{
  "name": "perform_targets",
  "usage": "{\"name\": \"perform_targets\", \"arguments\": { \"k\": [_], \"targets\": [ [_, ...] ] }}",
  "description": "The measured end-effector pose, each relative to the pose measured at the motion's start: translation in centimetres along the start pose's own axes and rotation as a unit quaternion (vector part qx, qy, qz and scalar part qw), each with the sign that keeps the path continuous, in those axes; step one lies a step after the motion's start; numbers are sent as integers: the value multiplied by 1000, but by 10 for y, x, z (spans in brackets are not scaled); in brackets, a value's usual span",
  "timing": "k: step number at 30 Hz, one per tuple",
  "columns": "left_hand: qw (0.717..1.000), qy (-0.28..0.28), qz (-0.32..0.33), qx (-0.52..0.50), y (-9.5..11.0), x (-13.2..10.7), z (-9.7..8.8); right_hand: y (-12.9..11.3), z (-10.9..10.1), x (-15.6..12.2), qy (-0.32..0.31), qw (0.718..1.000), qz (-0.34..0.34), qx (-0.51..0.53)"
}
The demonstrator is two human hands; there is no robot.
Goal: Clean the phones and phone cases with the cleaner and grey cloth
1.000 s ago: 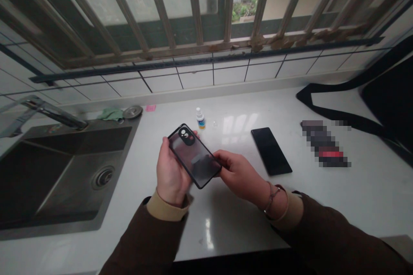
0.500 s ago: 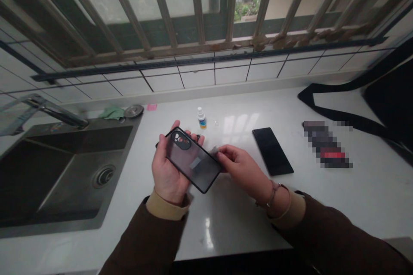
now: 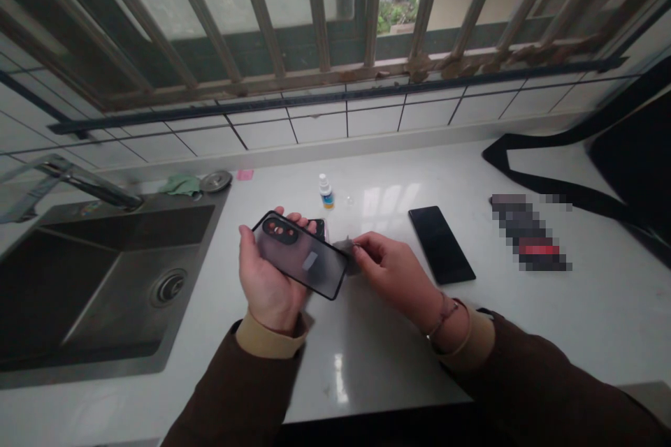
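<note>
My left hand point(image 3: 270, 286) holds a phone case point(image 3: 301, 255) from below, thumb along its left edge and fingertips showing past the far edge. The case is translucent with a black rim and a camera cutout at its upper left. At the case's right end, my right hand point(image 3: 391, 269) pinches a small grey cloth point(image 3: 350, 255); the cloth is against or just beside the rim. A black phone point(image 3: 441, 244) lies on the counter to the right of my right hand. Behind the case, a dark object point(image 3: 318, 228) is mostly hidden. A small white bottle point(image 3: 326, 192) with a blue and yellow label stands farther back.
A steel sink point(image 3: 118, 293) with a faucet point(image 3: 89, 181) is on the left. Beside it lie a green cloth point(image 3: 181, 185), a metal drain strainer point(image 3: 215, 181) and a pink slip point(image 3: 245, 174). A black strap point(image 3: 566, 185) and a blurred-out item point(image 3: 529, 234) rest on the right.
The case has turned and shifted slightly left in my left hand. Its right end has moved away from my right fingers, and more of the grey cloth shows.
</note>
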State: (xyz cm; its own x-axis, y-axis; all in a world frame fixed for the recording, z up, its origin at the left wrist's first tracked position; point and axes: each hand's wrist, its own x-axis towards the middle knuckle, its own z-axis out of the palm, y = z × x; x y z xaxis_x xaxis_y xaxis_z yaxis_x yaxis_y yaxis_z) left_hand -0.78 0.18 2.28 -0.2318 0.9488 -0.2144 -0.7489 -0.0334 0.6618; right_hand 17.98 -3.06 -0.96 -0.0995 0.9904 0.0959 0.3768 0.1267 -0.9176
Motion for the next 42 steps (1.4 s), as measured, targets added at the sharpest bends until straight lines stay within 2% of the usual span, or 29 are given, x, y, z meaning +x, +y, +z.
{"name": "perform_targets", "arguments": {
  "k": [2,5,10,14,16,18,20,22,23,25,27,28,30,33,34,36,39,42],
  "targets": [
    [998,-8,69,-3,-2,1,-1,0,-4,0,53,996,-18,-74],
    [983,-53,174,25,-9,-3,0,-2,-3,-2,80,993,-39,-80],
    [939,-156,290,102,-28,-16,0,-3,10,-8,1,997,-70,-28],
    [900,-191,356,164,-40,-20,-6,-4,14,-14,-55,993,-103,-36],
    [900,-181,358,172,-41,-19,-7,-6,14,-17,-74,990,-112,-31],
    [921,-160,324,149,-37,-18,-6,-8,13,-18,-100,988,-114,0],
    [952,-125,261,101,-30,-15,-4,-8,12,-16,-135,983,-86,87],
    [977,-82,188,53,-22,-11,-2,-6,12,-12,-149,965,-27,216],
    [985,-64,159,36,-18,-9,-1,-3,11,-8,-133,951,3,279],
    [990,-42,132,15,-13,-6,-1,4,11,-1,-47,931,51,359],
    [990,-40,135,7,-11,-4,-2,11,10,6,56,921,85,375],
    [989,-44,139,6,-11,-3,-3,14,10,9,88,917,101,375],
    [988,-57,145,9,-12,-4,-5,18,13,12,92,909,127,388],
    [982,-83,170,26,-15,-6,-5,18,19,10,23,893,138,428],
    [978,-93,183,33,-15,-6,-5,18,21,9,9,893,133,429],
    [971,-109,209,40,-15,-7,-4,19,20,7,25,911,117,395],
    [967,-112,228,34,-13,-6,-3,23,13,7,103,954,99,263],
    [965,-109,237,38,-12,-5,-3,25,7,9,103,981,95,134]
  ]
}}
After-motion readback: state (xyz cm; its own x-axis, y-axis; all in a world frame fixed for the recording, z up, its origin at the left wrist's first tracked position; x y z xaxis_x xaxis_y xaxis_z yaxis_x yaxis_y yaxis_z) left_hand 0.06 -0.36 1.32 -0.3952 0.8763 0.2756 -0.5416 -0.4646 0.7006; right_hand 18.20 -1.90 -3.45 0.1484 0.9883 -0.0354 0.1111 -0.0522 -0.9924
